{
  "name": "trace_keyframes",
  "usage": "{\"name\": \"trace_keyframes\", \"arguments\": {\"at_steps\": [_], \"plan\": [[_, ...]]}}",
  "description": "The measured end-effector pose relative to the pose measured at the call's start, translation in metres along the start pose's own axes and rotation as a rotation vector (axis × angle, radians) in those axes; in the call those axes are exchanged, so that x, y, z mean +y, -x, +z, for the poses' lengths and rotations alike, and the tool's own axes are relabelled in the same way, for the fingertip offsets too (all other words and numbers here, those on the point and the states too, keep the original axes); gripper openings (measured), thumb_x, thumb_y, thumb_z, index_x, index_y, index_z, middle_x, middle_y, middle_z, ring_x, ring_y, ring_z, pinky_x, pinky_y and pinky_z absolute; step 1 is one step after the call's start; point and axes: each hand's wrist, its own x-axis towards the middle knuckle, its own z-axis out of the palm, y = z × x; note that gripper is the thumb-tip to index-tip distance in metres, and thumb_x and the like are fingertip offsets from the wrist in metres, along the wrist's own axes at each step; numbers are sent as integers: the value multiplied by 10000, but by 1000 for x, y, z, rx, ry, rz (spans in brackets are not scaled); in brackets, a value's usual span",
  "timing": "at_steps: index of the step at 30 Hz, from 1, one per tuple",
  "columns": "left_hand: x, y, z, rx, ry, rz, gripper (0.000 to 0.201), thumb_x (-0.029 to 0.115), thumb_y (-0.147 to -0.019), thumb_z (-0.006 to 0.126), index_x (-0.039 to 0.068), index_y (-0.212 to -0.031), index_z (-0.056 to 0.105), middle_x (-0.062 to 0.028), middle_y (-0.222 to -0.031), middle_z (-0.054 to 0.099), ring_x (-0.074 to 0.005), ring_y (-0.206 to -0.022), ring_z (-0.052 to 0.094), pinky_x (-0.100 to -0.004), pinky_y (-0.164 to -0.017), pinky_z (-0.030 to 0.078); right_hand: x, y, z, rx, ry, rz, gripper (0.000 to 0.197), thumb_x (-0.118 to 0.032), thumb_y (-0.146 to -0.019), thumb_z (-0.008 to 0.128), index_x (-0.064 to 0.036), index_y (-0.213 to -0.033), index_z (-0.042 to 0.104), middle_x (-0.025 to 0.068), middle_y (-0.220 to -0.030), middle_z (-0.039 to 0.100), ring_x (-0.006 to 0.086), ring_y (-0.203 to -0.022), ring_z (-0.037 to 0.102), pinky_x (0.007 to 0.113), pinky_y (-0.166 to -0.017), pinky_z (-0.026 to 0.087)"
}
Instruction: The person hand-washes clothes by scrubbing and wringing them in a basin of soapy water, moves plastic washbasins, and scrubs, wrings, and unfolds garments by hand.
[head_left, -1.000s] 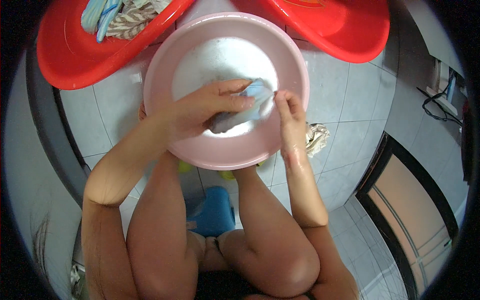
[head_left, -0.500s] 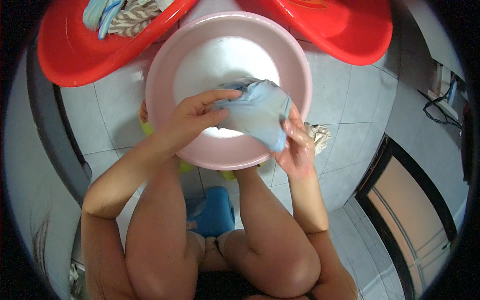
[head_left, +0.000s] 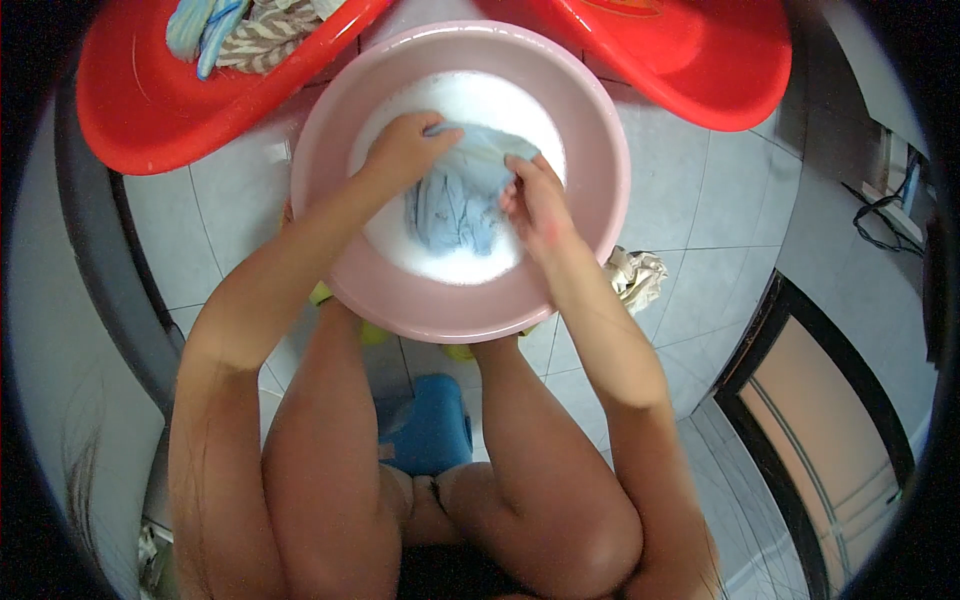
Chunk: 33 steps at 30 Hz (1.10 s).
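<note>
A pink basin [head_left: 440, 315] stands on the floor in front of my knees, with white sudsy water [head_left: 510, 100] in it. Over that water hangs a wet light-blue cloth [head_left: 455, 200], its lower part spread on or just at the surface. My left hand [head_left: 408, 150] pinches the cloth's upper left edge between thumb and fingers. At the upper right edge, my right hand [head_left: 540, 200] grips it the same way, fingers curled. Whether the cloth is a garment cannot be made out.
A red basin [head_left: 150, 120] at the upper left holds striped and blue laundry [head_left: 265, 35]. Another red basin [head_left: 720, 80] is at the upper right. Crumpled pale fabric [head_left: 635, 277] lies beside the pink basin. Below me is a blue stool [head_left: 430, 430]; a dark-framed door [head_left: 820, 410] stands right.
Both hands have moved away from me and to the left over the basin. The cloth was bunched up above the right rim; now it hangs spread out, lower, over the suds.
</note>
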Motion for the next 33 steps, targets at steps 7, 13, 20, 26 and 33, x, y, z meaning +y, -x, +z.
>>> {"name": "trace_keyframes", "arguments": {"at_steps": [7,13,20,26,33], "plan": [[-26,-24,12,303,-599,107,312,283,-840,584,34,-1028,587,-169,-942,632,-317,-851,606,-382,-781,457,10,-30,40,274,395,-192,91,-107,-878,526,-49,-922,471,43,-662,524,117,-567,500,240,-494,413],[34,25,34,49,9,130,241,212,-805,624,37,-970,603,-165,-854,616,-233,-754,609,-328,-689,475,5,8,46,152,-137,-270,153,-194,-946,469,-68,-958,555,17,-770,528,109,-642,473,262,-595,429],[124,61,6,-182,-654,378,176,270,-805,594,106,-849,643,-139,-769,646,-317,-725,634,-416,-666,490,3,62,71,-213,-381,-28,391,-429,-947,472,-114,-1174,517,20,-1077,560,170,-953,537,318,-809,463],[80,41,40,129,-768,639,187,298,-796,574,131,-778,658,-100,-698,636,-302,-646,624,-439,-611,484,-3,67,58,-23,-199,-78,444,-439,-971,408,-59,-1184,490,43,-1061,568,157,-910,554,306,-727,469],[79,21,23,269,-696,726,128,270,-798,570,178,-736,635,-42,-631,614,-246,-584,609,-397,-565,476,-17,87,77,-9,-144,52,397,-423,-970,422,-73,-1133,510,39,-1026,576,148,-872,559,304,-701,471]]}}
